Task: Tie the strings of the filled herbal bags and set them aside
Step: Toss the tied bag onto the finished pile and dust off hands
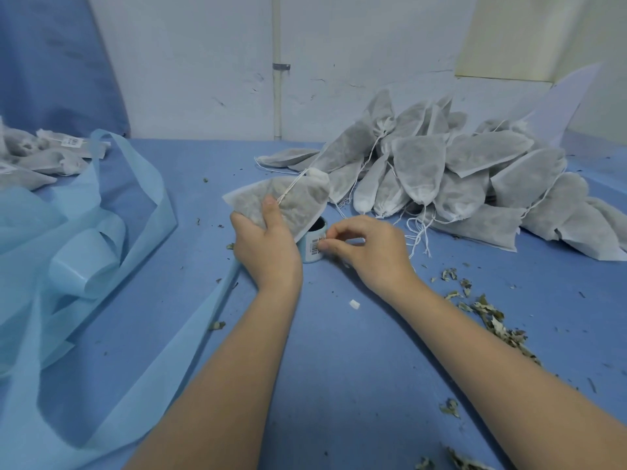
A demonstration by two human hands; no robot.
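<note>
My left hand grips a filled white herbal bag at the table's middle, thumb pressed on its front; its gathered neck points up and right with a white string trailing across it. My right hand pinches at a small pale-blue roll of barcode labels that stands just under the bag. A large heap of filled bags with loose strings lies to the right at the back. Several more bags, some with labels, lie at the far left.
Light-blue non-woven fabric strips lie crumpled over the left of the blue table. Dried herb crumbs are scattered at the right front. A white wall with a pipe stands behind.
</note>
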